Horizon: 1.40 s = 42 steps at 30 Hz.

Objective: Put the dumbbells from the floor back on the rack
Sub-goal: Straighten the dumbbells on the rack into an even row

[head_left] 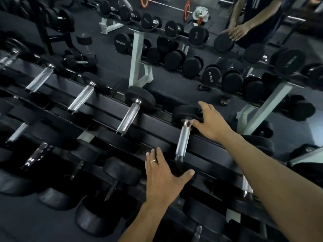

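A black dumbbell with a chrome handle [182,138] lies across the top rails of the dark rack [111,114]. My right hand [212,122] rests flat against its far rubber head [185,111], fingers spread over the head's right side. My left hand [161,175] lies spread on the near head of the same dumbbell, which it mostly hides. Neither hand wraps the handle. To the left, several other dumbbells [130,113] sit in a row on the same tier.
A mirror behind the rack reflects the rack, its white legs [138,56] and a person's arms [244,27]. Lower tiers hold more dumbbells [120,172]. Dark rubber floor [22,224] shows at lower left. A barbell with red plates [187,10] appears in the reflection.
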Motion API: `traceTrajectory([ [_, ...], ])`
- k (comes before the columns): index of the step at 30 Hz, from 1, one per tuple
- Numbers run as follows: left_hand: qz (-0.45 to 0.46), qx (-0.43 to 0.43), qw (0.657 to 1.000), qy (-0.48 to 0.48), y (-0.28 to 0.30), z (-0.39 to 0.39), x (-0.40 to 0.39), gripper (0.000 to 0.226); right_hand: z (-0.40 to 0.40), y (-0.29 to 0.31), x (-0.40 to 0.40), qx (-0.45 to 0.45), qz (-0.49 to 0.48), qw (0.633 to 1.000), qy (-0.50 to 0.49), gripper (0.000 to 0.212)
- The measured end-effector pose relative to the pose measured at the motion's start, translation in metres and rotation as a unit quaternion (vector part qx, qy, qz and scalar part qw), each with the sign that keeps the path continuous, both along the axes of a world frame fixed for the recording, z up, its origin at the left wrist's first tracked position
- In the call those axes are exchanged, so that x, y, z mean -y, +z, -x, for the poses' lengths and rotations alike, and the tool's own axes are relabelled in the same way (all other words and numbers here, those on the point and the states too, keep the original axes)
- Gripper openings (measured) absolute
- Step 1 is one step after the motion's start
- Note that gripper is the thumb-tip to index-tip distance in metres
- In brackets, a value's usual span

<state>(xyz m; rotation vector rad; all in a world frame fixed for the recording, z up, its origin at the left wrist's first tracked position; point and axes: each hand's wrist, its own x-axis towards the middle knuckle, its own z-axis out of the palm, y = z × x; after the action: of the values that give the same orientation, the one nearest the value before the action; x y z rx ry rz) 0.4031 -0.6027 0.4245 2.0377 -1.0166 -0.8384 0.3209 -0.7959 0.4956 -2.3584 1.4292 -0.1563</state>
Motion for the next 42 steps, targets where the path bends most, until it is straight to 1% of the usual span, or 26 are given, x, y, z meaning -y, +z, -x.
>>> traceTrajectory([
  [2, -0.009, -0.051, 0.997, 0.061, -0.002, 0.018, 0.007, 0.127, 0.0, -0.005, 0.014, 0.002, -0.021, 0.999, 0.033, 0.075],
  [4, -0.008, -0.064, 0.992, 0.11, -0.006, 0.027, 0.013, 0.125, -0.003, -0.007, 0.027, -0.008, -0.041, 0.996, 0.074, 0.064],
  [7, -0.015, -0.068, 0.991, 0.111, -0.008, 0.024, 0.016, 0.123, -0.003, -0.005, 0.035, -0.021, -0.054, 0.992, 0.112, 0.041],
  [9, -0.019, -0.066, 0.993, 0.099, -0.006, 0.023, 0.016, 0.122, -0.001, -0.004, 0.035, -0.011, -0.048, 0.992, 0.118, 0.036],
  [16, -0.046, -0.032, 0.997, 0.06, -0.004, 0.016, 0.021, 0.127, 0.022, -0.01, 0.034, 0.02, -0.053, 0.994, 0.093, 0.04],
  [21, -0.053, -0.015, 0.998, 0.034, -0.003, 0.007, 0.022, 0.127, 0.022, -0.014, 0.029, 0.04, -0.046, 0.995, 0.074, 0.039],
  [25, -0.058, -0.018, 0.998, 0.021, -0.003, 0.004, 0.021, 0.129, 0.022, -0.015, 0.026, 0.039, -0.035, 0.997, 0.064, 0.041],
  [29, -0.06, -0.015, 0.998, 0.01, -0.001, 0.006, 0.021, 0.131, 0.021, -0.014, 0.026, 0.042, -0.062, 0.996, 0.053, 0.04],
  [31, -0.065, -0.002, 0.998, 0.007, 0.0, 0.008, 0.021, 0.132, 0.022, -0.013, 0.025, 0.025, -0.071, 0.996, 0.055, 0.044],
  [33, -0.062, 0.024, 0.998, 0.012, 0.002, 0.012, 0.02, 0.131, 0.026, -0.009, 0.022, 0.001, -0.072, 0.996, 0.06, 0.055],
  [35, -0.036, 0.053, 0.997, 0.032, 0.004, 0.019, 0.016, 0.123, 0.036, -0.007, 0.015, -0.018, -0.064, 0.995, 0.07, 0.069],
  [37, 0.01, 0.08, 0.995, 0.052, 0.006, 0.032, 0.01, 0.111, 0.053, -0.006, 0.007, -0.042, -0.034, 0.994, 0.093, 0.078],
  [40, 0.078, 0.123, 0.988, 0.058, 0.011, 0.059, 0.005, 0.089, 0.086, 0.002, 0.004, -0.081, 0.024, 0.989, 0.122, 0.073],
  [42, 0.105, 0.132, 0.984, 0.049, 0.013, 0.083, 0.006, 0.078, 0.11, 0.01, 0.005, -0.087, 0.047, 0.988, 0.118, 0.068],
])
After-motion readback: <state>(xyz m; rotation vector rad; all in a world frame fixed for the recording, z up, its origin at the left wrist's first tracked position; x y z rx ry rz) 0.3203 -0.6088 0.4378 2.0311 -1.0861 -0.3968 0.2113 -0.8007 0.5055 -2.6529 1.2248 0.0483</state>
